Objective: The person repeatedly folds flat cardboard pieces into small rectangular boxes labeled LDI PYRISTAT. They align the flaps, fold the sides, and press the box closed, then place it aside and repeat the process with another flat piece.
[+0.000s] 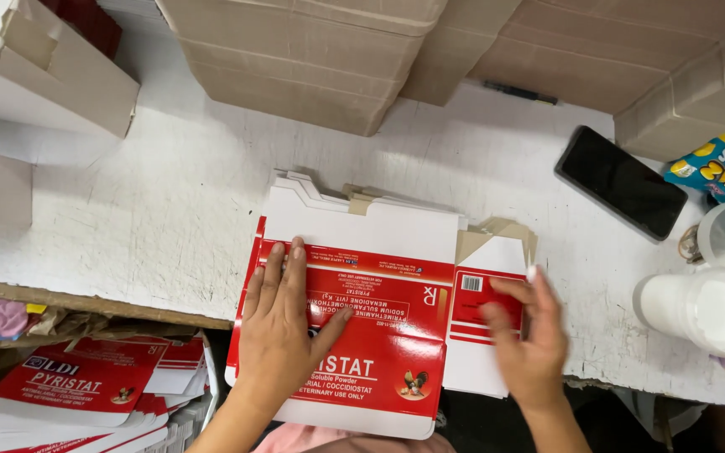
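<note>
Overhead, brown cardboard boxes [312, 59] crowd the far side of a worn white bench [178, 193]. Nearer the front edge lies a flat red-and-white carton [379, 335] on top of a stack of unfolded white cartons [362, 214] — its lower end juts past the bench edge. The left hand [283, 323] lies flat on the carton's red panel, fingers spread, gripping nothing. The right hand [526, 335] touches the carton's side flap with loose, open fingers — blurred, with no firm grip to be seen. More red cartons [86, 386] sit stacked lower left. A black phone [621, 180] lies to the right, near a white tub [706, 310].
</note>
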